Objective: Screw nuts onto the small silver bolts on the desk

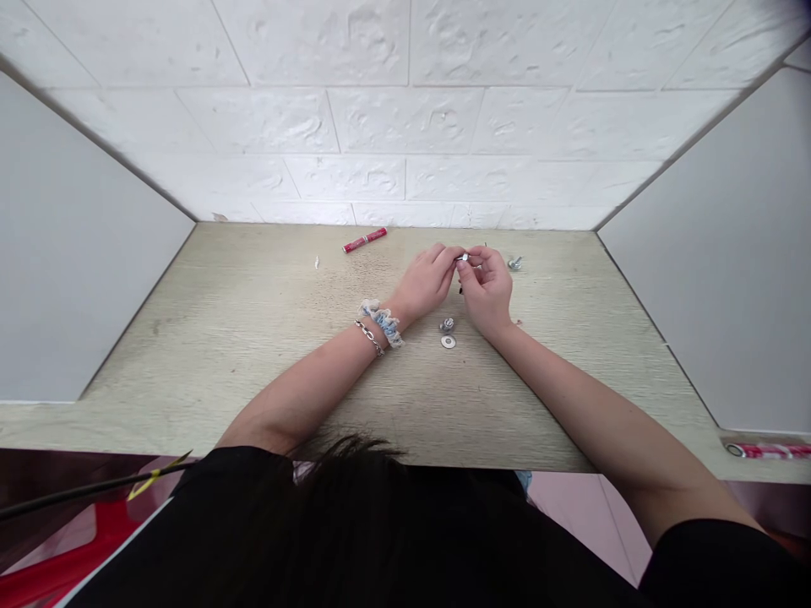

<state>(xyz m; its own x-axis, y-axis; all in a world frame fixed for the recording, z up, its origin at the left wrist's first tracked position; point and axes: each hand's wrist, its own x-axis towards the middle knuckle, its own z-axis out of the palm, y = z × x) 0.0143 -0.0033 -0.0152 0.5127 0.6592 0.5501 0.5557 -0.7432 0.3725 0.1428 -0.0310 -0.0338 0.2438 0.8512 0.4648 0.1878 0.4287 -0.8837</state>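
Note:
Over the far middle of the table, my two hands meet at the fingertips. My right hand [487, 291] pinches a small shiny metal piece [465, 257] between thumb and fingers. From the other side, the closed fingers of my left hand [426, 280] grip the same piece; its exact kind is too small to make out. A bit of something dark shows below the fingers. Nearer me lie a flat round washer [449, 342] and, touching or just behind it, a small piece of metal hardware [447, 324]. Another small metal fastener [515, 263] rests right of my right hand.
A red tube [365, 241] lies near the white brick wall [367, 118], with a small white scrap [318, 263] to its left. Grey panels [76, 245] stand on both sides of the table [253, 338]. Another red tube [766, 451] lies at the front right edge.

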